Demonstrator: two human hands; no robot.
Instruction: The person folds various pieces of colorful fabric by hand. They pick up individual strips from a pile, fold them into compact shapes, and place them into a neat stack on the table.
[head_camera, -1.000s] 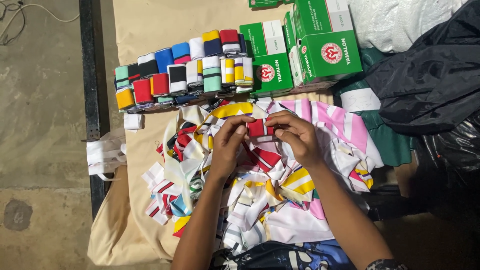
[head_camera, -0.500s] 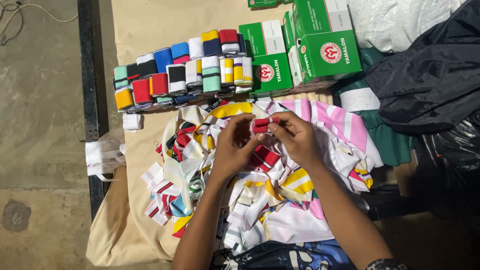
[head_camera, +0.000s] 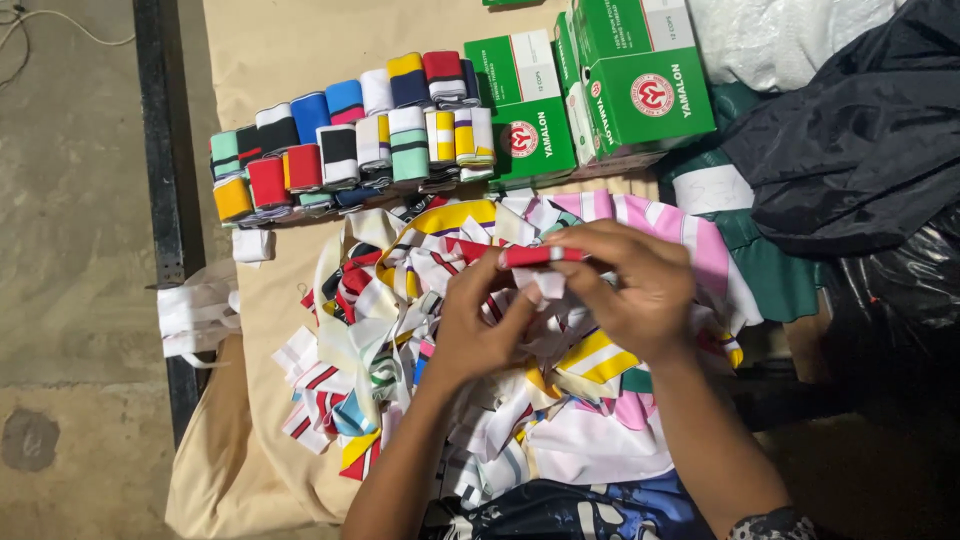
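Concrete floor (head_camera: 70, 300) at left, tan cloth-covered table (head_camera: 290, 50) carrying everything.

Near: dark printed fabric (head_camera: 570, 510) at bottom edge, between forearms. Above it, loose pile of striped strips (head_camera: 400, 330), spilling toward table's left edge.

Hands: both raised over pile. Left hand (head_camera: 478, 325) and right hand (head_camera: 630, 290) pinch one red strip (head_camera: 535, 256) betw. fingertips; strip held level, pulled straight. Vs. 0.5 s ago: strip longer and flatter, hands slightly further apart, so it looks to be getting stretched out, not bunched.

Far: rolled strips (head_camera: 350, 140) in rows, well apart from hands. Green boxes (head_camera: 600, 90) just right of rolls. Black bag (head_camera: 860, 150) crowds right side.

Room: bare cloth only at far left corner and left of pile; black rail (head_camera: 160, 150) marks table edge.
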